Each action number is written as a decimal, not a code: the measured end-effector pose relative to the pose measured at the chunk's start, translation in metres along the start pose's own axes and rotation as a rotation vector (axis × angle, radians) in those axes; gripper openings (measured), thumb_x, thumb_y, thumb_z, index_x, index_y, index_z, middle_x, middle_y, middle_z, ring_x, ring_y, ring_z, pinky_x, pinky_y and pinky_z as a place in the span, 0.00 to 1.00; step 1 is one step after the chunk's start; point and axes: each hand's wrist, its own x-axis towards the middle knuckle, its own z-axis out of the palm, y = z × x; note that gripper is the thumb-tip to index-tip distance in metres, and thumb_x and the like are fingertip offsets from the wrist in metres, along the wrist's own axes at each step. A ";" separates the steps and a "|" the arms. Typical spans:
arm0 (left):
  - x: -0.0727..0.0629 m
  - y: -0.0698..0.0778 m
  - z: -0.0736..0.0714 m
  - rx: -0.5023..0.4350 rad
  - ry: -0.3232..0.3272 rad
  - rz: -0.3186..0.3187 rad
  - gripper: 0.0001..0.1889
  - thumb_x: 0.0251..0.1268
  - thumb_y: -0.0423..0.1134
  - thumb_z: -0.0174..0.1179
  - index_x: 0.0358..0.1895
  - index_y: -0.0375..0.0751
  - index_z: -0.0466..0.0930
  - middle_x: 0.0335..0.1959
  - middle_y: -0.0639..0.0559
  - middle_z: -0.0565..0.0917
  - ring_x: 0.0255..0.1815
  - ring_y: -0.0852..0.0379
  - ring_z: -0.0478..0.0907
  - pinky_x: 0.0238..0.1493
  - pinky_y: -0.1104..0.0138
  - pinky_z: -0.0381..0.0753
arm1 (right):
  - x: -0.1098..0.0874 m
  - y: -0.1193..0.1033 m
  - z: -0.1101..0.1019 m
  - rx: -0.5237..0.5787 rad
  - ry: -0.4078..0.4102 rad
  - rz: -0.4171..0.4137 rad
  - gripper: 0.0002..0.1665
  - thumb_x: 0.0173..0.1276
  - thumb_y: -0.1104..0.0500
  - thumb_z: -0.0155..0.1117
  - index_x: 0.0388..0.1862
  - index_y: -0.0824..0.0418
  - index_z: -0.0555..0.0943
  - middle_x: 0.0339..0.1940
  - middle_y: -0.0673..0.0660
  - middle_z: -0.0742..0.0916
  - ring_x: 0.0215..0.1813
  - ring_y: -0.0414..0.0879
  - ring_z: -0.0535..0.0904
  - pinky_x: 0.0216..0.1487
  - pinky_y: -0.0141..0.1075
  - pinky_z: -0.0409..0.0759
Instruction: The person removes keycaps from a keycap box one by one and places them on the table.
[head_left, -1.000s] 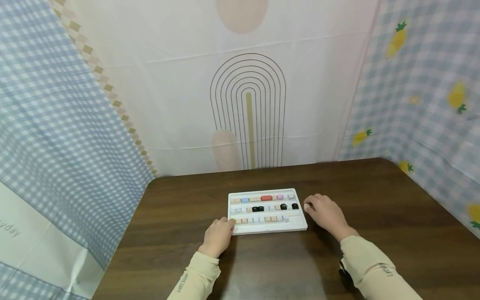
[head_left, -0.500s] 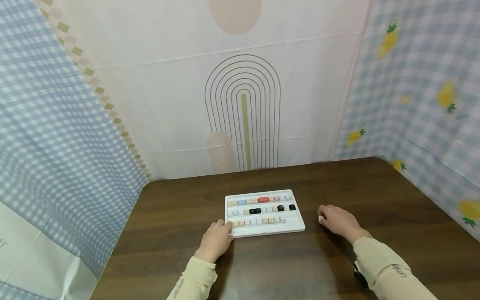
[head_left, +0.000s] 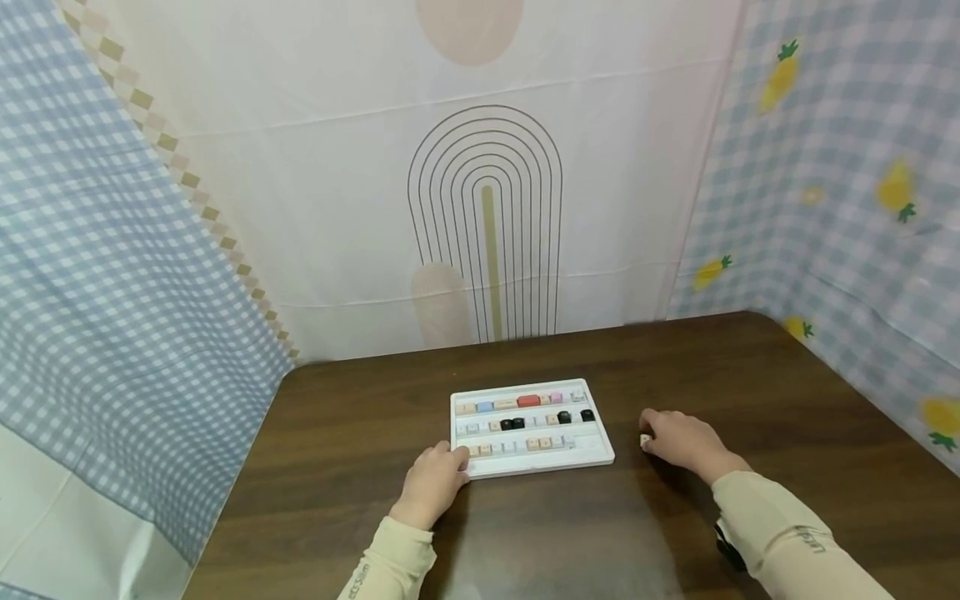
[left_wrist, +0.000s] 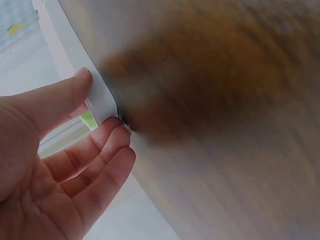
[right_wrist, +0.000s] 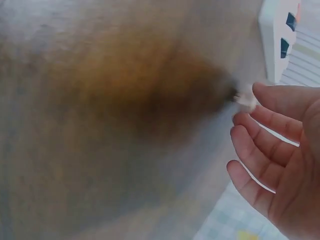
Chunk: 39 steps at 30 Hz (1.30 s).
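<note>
A white tray [head_left: 540,467] lies on the brown table with keycaps standing in its three rows. My left hand [head_left: 431,483] grips the tray's near left corner. In the left wrist view the thumb [left_wrist: 75,87] presses one face of the tray's edge [left_wrist: 102,102] and the fingers curl against the corner. To the right of the tray, just over or on the table, my right hand [head_left: 686,442] pinches a small pale keycap [head_left: 645,439]. In the right wrist view that keycap [right_wrist: 245,100] sits between thumb and forefinger; whether it touches the table I cannot tell.
In the tray are a red keycap [head_left: 528,401], a blue keycap [head_left: 485,407], a pink keycap [head_left: 556,397] and several black, beige and white ones. The wooden table [head_left: 555,533] ends at a patterned cloth backdrop [head_left: 360,250], with checked cloth at both sides.
My right hand has moved right, away from the tray's right edge, with the keycap in its fingers. The left hand stays on the tray's corner. The head view has shifted slightly.
</note>
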 end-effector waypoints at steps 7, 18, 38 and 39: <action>-0.001 0.002 0.002 -0.004 -0.011 -0.014 0.17 0.45 0.38 0.69 0.20 0.46 0.65 0.20 0.52 0.69 0.20 0.53 0.69 0.19 0.66 0.65 | 0.011 -0.023 -0.010 -0.043 0.101 -0.060 0.15 0.60 0.59 0.63 0.46 0.62 0.77 0.41 0.58 0.84 0.34 0.48 0.80 0.33 0.44 0.77; -0.006 0.006 0.000 -0.002 -0.057 -0.035 0.15 0.46 0.38 0.68 0.22 0.45 0.67 0.22 0.51 0.71 0.22 0.51 0.70 0.20 0.64 0.67 | 0.029 -0.074 0.021 -0.003 0.085 -0.165 0.12 0.58 0.60 0.64 0.42 0.58 0.80 0.45 0.54 0.83 0.48 0.50 0.78 0.47 0.46 0.76; -0.001 0.001 0.002 0.021 -0.006 -0.011 0.15 0.46 0.37 0.69 0.23 0.45 0.67 0.22 0.50 0.71 0.22 0.50 0.71 0.20 0.64 0.69 | 0.038 -0.090 0.033 -0.075 0.170 -0.156 0.05 0.55 0.63 0.63 0.31 0.55 0.77 0.29 0.50 0.80 0.30 0.42 0.72 0.31 0.39 0.73; 0.000 0.001 0.002 0.017 -0.006 -0.013 0.15 0.46 0.37 0.69 0.23 0.45 0.67 0.22 0.50 0.71 0.22 0.50 0.71 0.20 0.64 0.69 | 0.038 -0.090 0.033 -0.078 0.179 -0.158 0.05 0.56 0.63 0.63 0.31 0.55 0.78 0.29 0.50 0.81 0.30 0.42 0.73 0.31 0.39 0.74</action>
